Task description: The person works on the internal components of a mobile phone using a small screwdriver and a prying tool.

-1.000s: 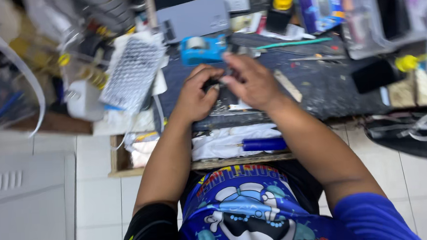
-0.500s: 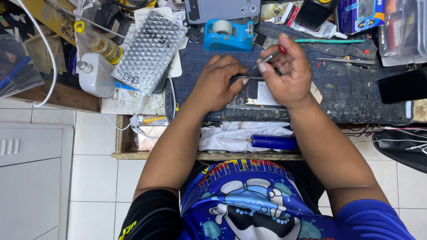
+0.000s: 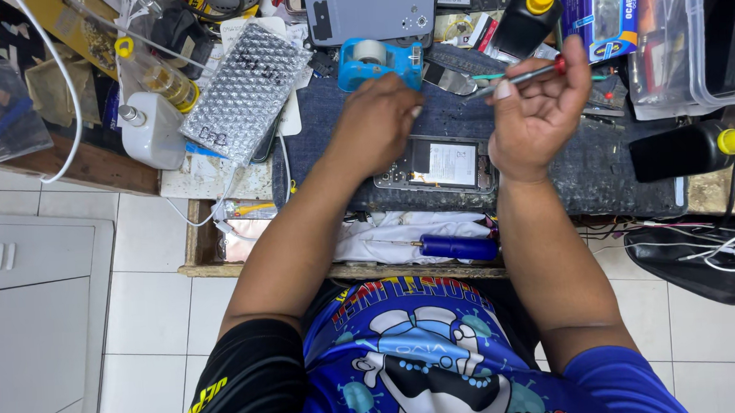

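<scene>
An opened phone [image 3: 442, 165] with its back off lies on the dark blue mat [image 3: 600, 169], between my two wrists. My right hand [image 3: 538, 109] is raised above the phone's right end and grips a thin screwdriver [image 3: 518, 77] with a red collar, its shaft pointing left. My left hand [image 3: 376, 122] hovers over the mat just above the phone's left end, fingers curled, right below a blue tape dispenser [image 3: 377, 61]. I cannot see anything held in the left hand.
A grey phone back cover [image 3: 370, 9] lies behind the dispenser. A bubble-wrap pouch [image 3: 244, 91] and a white bottle [image 3: 150, 130] stand at left, black bottles with yellow caps [image 3: 691, 148] at right. A blue-handled screwdriver [image 3: 458, 246] rests on white cloth at the bench's near edge.
Both hands have moved apart and lifted off the phone, which now lies uncovered. The right hand raised the screwdriver to the right; the left hand shifted toward the tape dispenser.
</scene>
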